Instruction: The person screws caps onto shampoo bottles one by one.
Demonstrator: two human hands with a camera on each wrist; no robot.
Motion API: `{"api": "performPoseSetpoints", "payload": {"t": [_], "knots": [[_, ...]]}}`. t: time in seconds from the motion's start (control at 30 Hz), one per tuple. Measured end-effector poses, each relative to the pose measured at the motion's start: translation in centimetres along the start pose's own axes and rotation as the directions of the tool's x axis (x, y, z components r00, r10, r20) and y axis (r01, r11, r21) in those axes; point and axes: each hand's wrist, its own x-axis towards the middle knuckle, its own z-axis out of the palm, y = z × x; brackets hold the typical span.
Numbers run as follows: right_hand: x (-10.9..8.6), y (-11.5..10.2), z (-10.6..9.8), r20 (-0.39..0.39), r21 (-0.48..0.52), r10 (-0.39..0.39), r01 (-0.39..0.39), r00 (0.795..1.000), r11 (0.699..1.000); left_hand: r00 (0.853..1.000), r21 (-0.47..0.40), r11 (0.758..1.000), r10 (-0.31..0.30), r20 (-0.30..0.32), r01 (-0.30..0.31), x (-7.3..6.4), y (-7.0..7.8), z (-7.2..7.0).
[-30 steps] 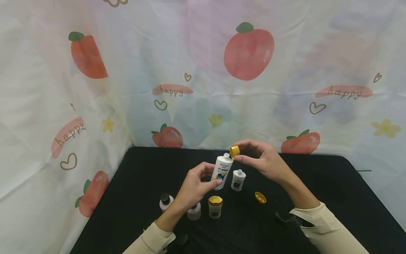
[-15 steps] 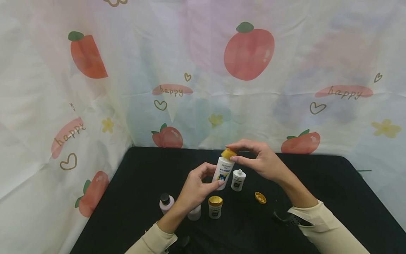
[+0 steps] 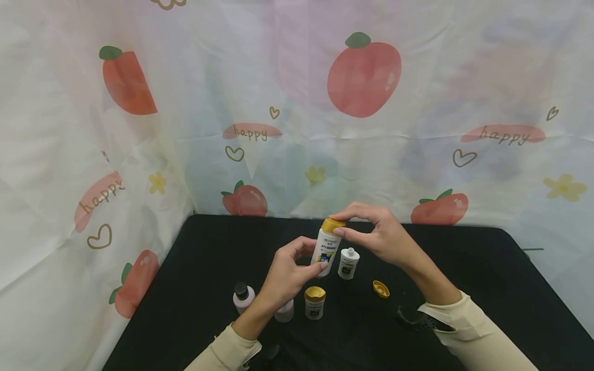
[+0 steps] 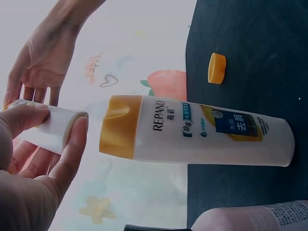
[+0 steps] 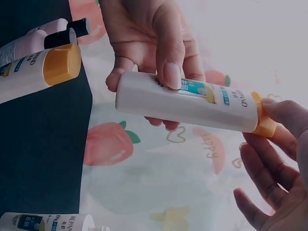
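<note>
Hands (image 3: pixel 284 270) (image 3: pixel 386 238) holding tilted white bottle (image 3: pixel 327 247), pinching gold cap (image 3: pixel 330 225)

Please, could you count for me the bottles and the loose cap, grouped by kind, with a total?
White bottles, gold top on: 2 (held bottle, standing bottle)
White bottle without cap: 1
Pinkish bottles, black top: 2 (left one, right one)
Loose gold cap: 1
Total: 6

White bottle (image 5: pixel 190 107), golden cap (image 3: pixel 330 224), black table (image 3: pixel 223 247), fruit-printed curtain (image 3: pixel 297 93)
</note>
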Motion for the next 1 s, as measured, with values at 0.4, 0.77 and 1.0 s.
{"api": "performPoseSetpoints", "payload": {"t": [0.4,0.77,1.0], "knots": [[0.1,0.1,-0.2,0.016,-0.008,-0.025,0.025,1.0,1.0,1.0,0.038,0.999,-0.012,-0.017,0.013,-0.1,0.6,0.0],[0.3,-0.1,-0.3,0.005,-0.056,-0.083,0.083,0.997,0.995,1.0,0.049,0.999,-0.02,-0.019,0.021,-0.1,0.5,-0.1],[0.1,-0.1,-1.1,0.083,-0.01,-0.09,0.091,0.993,0.996,0.999,0.031,0.999,-0.035,-0.013,0.035,-0.1,0.5,-0.3]]}}
